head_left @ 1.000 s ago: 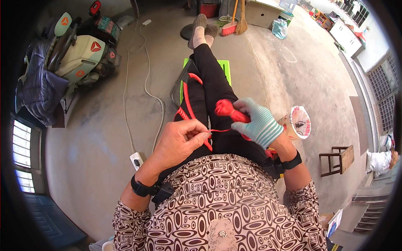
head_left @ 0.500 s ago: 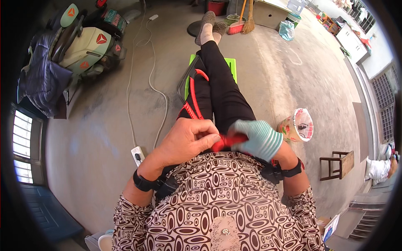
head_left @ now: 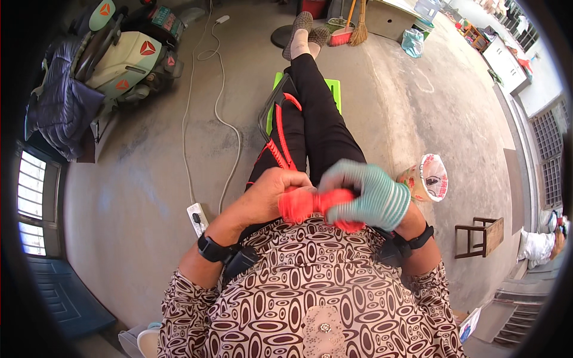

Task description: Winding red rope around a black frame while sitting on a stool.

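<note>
Head view, looking down: the person sits with both legs (head_left: pixel 316 119) stretched forward over a green mat (head_left: pixel 334 89) on the concrete floor (head_left: pixel 137 197). Both hands meet just above the lap, close to the patterned blouse (head_left: pixel 310 286).

Left hand (head_left: pixel 271 191): bare, fingers curled narrow around the left end of a bundle of red cord (head_left: pixel 313 203). The grip is closed on the cord.

Right hand (head_left: pixel 370 197): covered by a teal striped glove, fingers wrapped over the right end of the same bundle. The grip is closed; red cord shows below the glove at the palm edge.

Position of the cord: the bundle lies between the two hands, touching both, directly above the thighs. A loose length of red cord runs from the hands forward along the left leg toward a black frame lying on the mat.

Each wrist carries a black band.

Surroundings: a white power strip (head_left: pixel 197 219) lies on the floor just beside the left forearm, with a white cable (head_left: pixel 191 107) running away toward the upper edge. A cup-shaped container (head_left: pixel 425 179) lies on its side near the right hand. A small wooden stool (head_left: pixel 480 235) stands further right. A scooter (head_left: pixel 119 56) with a dark jacket draped over it is parked at upper left. A broom (head_left: pixel 352 30) rests near the feet.
</note>
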A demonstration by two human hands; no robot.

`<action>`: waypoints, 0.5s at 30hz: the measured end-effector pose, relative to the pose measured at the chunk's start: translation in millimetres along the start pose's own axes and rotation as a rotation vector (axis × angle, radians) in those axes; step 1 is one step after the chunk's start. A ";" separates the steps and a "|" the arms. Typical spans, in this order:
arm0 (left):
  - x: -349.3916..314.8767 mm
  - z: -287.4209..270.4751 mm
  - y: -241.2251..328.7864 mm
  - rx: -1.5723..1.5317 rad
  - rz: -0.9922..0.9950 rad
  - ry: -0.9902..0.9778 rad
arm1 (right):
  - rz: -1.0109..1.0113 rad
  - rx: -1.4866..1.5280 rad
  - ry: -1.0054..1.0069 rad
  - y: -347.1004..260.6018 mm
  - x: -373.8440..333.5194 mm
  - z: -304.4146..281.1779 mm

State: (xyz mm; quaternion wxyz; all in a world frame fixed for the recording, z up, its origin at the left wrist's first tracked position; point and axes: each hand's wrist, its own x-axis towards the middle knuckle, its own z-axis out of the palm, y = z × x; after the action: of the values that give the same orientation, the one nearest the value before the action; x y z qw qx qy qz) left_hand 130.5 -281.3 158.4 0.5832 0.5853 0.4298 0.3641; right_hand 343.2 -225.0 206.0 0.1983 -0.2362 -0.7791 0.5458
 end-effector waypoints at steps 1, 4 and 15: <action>-1.8 3.3 -3.5 0.063 -0.046 -0.021 | 0.094 0.137 0.151 -1.3 1.8 5.7; -6.8 0.1 -2.4 0.095 -0.094 -0.079 | 0.082 -0.540 0.278 21.3 13.4 6.2; -17.4 -2.6 -10.1 -0.139 -0.167 0.018 | 0.018 -0.226 0.425 34.9 18.5 22.1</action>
State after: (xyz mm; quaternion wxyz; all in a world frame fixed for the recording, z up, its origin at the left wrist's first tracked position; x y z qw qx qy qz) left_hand 120.9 -297.0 149.8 0.6469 0.5020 0.4561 0.3485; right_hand 321.0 -220.7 166.9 0.3253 -0.3736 -0.7737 0.3948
